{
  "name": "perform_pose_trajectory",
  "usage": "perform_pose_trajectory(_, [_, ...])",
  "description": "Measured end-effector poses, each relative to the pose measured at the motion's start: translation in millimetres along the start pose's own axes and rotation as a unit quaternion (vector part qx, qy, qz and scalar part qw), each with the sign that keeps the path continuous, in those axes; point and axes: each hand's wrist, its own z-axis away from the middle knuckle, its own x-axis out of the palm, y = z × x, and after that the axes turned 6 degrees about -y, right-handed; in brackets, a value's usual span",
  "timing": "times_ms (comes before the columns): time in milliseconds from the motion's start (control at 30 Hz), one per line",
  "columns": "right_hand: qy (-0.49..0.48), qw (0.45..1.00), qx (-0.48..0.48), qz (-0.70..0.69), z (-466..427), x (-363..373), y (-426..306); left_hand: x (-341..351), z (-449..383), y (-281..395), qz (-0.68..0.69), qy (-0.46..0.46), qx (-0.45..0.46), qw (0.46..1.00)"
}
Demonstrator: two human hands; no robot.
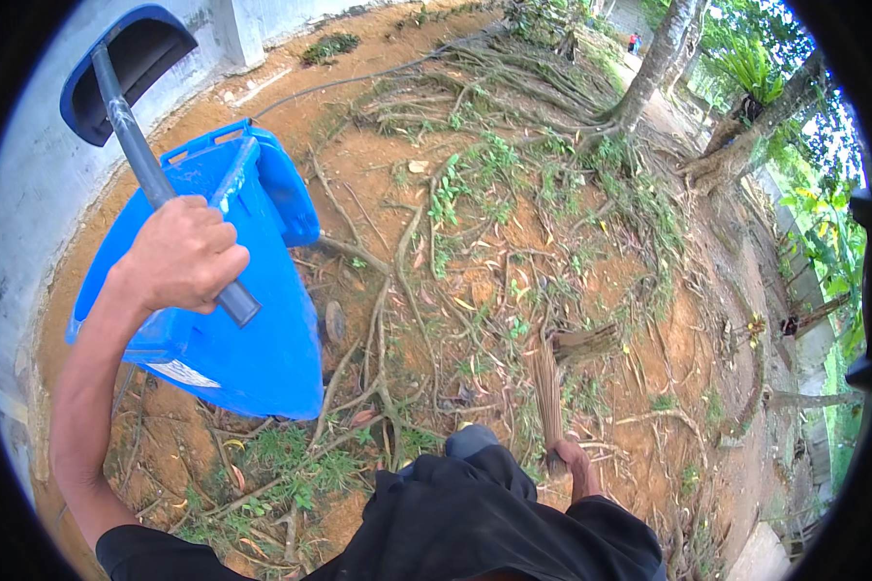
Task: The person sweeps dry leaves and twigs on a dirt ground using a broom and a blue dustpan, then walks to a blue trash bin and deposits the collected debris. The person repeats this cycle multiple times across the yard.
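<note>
My left hand (pixel 182 254) is closed around the dark tube handle of a long-handled dustpan (pixel 132 149). The dustpan's blue-edged scoop (pixel 138 69) is raised at the upper left, its dark hollow showing. Below that hand stands a blue plastic wheelie bin (pixel 254 305), its lid (pixel 287 189) hanging down at the far side. How full the bin is cannot be seen. Low on the right, my right hand (pixel 572 454) grips the bound end of a stick broom (pixel 546 392), whose bristles point away from me over the soil.
A pale wall (pixel 51 145) runs along the left. Tree roots (pixel 400 261) spread across the orange soil, with grass and fallen leaves among them. A short stump (pixel 587 341) lies by the broom. Trees (pixel 654 65) rise at the upper right, and a distant person (pixel 633 42) stands beyond.
</note>
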Motion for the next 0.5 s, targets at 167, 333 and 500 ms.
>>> perform_pose_trajectory(167, [-0.001, 0.995, -0.019, -0.102, 14.7, -1.0, 1.3, 9.7, -20.0, 16.8, 0.118, 0.016, 0.005, 0.993])
perform_pose_trajectory(333, [-0.002, 0.999, 0.007, -0.047, 16.1, 1.1, 45.5, 34.4, -37.4, 61.5, 0.260, -0.070, 0.008, 0.963])
perform_pose_trajectory(500, [-0.026, 0.989, 0.107, -0.103, 23.0, 14.2, 101.5, 31.0, -42.4, 75.8, 0.321, -0.058, -0.019, 0.945])
